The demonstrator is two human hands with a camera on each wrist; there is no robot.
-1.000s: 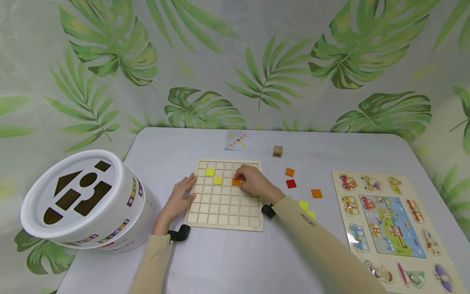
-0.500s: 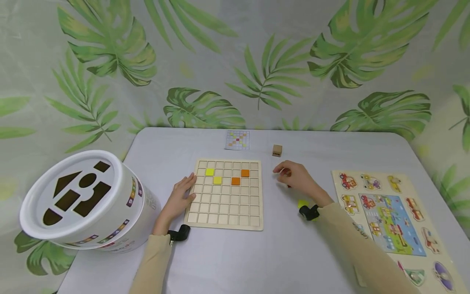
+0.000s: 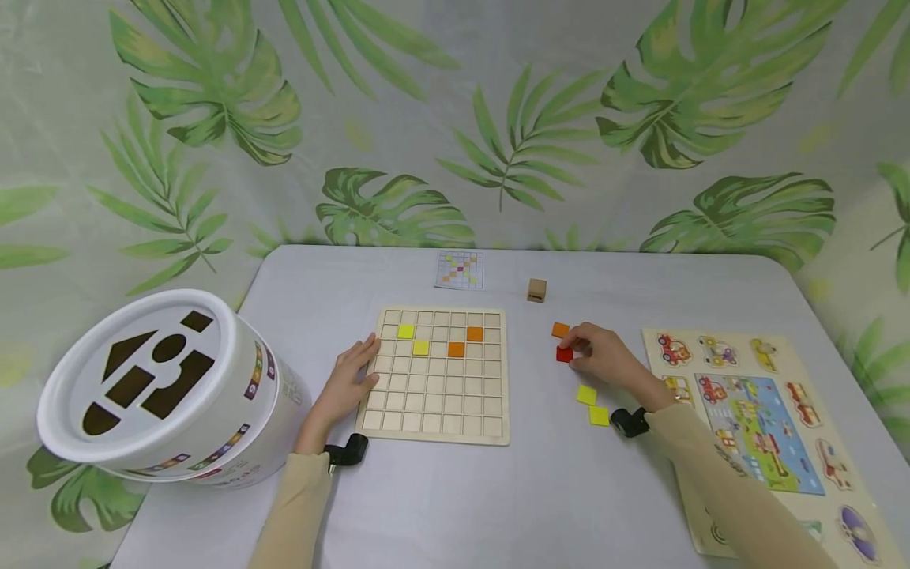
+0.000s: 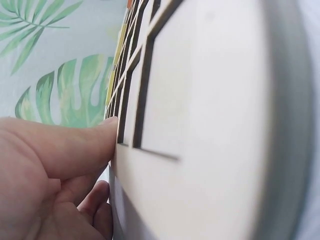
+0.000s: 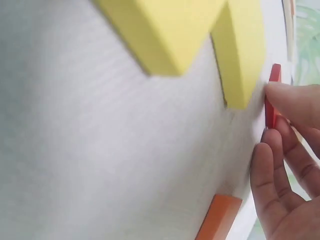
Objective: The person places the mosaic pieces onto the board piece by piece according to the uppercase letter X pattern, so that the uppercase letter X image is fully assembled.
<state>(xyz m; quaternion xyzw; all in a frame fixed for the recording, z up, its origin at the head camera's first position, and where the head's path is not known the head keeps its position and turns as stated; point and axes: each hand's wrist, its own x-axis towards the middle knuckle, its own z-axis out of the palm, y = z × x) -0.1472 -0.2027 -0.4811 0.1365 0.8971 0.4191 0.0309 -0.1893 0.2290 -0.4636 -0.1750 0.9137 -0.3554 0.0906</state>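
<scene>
My right hand (image 3: 604, 356) pinches a small red square tile (image 3: 565, 355) between thumb and fingers. The right wrist view shows the red tile (image 5: 272, 97) tilted between the thumb and fingertips, close to the table. My left hand (image 3: 348, 375) rests against the left edge of a wooden grid board (image 3: 434, 441), thumb tip right at the edge in the left wrist view. On the board lie yellow tiles (image 3: 406, 331) and orange tiles (image 3: 456, 348), two of each. Beyond the red tile is a loose orange tile (image 3: 560, 329), and nearer are two yellow tiles (image 3: 599, 416).
Behind the board are a patterned card (image 3: 459, 270) and a small wooden cube (image 3: 536, 290). A big white bucket (image 3: 249, 411) with shaped holes in its lid stands at left. To the right lies a vehicle knob puzzle (image 3: 775, 348), partly under the right arm.
My right hand has left the orange tile on the board, moved right to the loose tiles and taken hold of the red one. My left hand stays at the board's edge.
</scene>
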